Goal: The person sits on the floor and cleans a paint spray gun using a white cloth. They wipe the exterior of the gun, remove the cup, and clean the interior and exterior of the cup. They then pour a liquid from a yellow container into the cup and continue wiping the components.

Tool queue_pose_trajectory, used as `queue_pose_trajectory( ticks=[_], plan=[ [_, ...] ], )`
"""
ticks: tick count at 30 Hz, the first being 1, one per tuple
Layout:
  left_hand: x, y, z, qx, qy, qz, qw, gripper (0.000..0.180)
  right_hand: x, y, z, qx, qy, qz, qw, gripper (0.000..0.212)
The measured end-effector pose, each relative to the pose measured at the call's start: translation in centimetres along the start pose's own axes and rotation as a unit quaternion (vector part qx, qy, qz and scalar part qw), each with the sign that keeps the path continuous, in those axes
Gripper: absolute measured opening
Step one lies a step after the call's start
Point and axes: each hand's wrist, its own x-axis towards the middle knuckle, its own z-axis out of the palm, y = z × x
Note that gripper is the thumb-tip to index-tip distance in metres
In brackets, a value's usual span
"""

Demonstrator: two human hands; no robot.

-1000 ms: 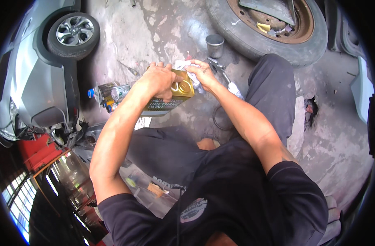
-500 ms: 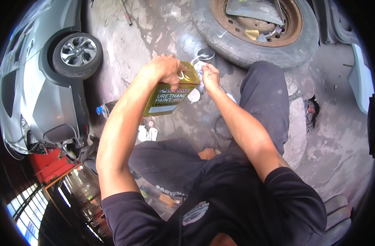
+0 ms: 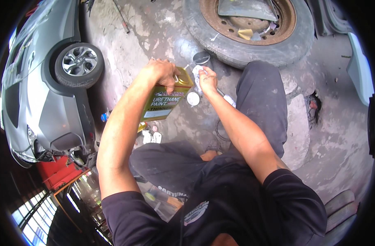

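Note:
My left hand (image 3: 161,73) grips the top of a gold rectangular metal can (image 3: 165,102) by its handle, fingers wrapped over it. The can is held off the ground and looks tilted, its top toward the right. Beside that top, my right hand (image 3: 208,80) pinches a white crumpled rag (image 3: 198,74); whether it is cloth or paper I cannot tell. Just beyond the rag, a dark round cup (image 3: 202,59) stands on the floor by the tyre. A white round lid (image 3: 193,99) lies below the rag, between the can and my right wrist.
A large tyre on a rusty rim (image 3: 247,55) lies flat ahead, with scraps on it. The silver car (image 3: 52,110) stands at left. A blue-capped bottle (image 3: 104,117) is near my left forearm. The concrete floor (image 3: 296,135) has a broken hole at right.
The can has shifted slightly left and down in the picture, and the gap between its top and the rag has widened. More of the dark cup shows. Both hands keep their grips.

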Motion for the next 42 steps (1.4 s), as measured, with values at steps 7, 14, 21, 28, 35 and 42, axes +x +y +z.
queue_pose_trajectory(
  ticks=[7,14,21,28,35,42],
  plan=[
    [-0.5,0.4,-0.3,-0.024,-0.045,-0.025,0.998,0.091,-0.7,-0.1,-0.5,-0.026,-0.021,-0.013,0.999,0.033],
    [-0.8,-0.2,0.6,-0.048,-0.040,-0.029,0.998,0.093,-1.5,-0.9,-0.8,-0.031,-0.037,0.000,0.999,0.034],
    [-1.1,-0.2,-0.2,-0.065,-0.046,-0.020,0.997,0.093,-1.3,-0.8,-0.9,-0.030,-0.060,0.011,0.998,0.035],
    [-0.6,-0.3,0.0,-0.041,-0.059,-0.013,0.997,0.093,-1.7,-1.3,-1.1,-0.030,-0.077,0.021,0.996,0.036],
    [-1.3,-0.3,-0.2,-0.049,-0.068,-0.030,0.996,0.095,-1.7,-1.4,-1.2,-0.053,-0.066,0.008,0.996,0.037],
    [-1.8,-0.1,-0.3,-0.062,-0.062,-0.034,0.996,0.095,-1.5,-0.9,-1.3,-0.043,-0.078,0.019,0.996,0.036]
  ],
)
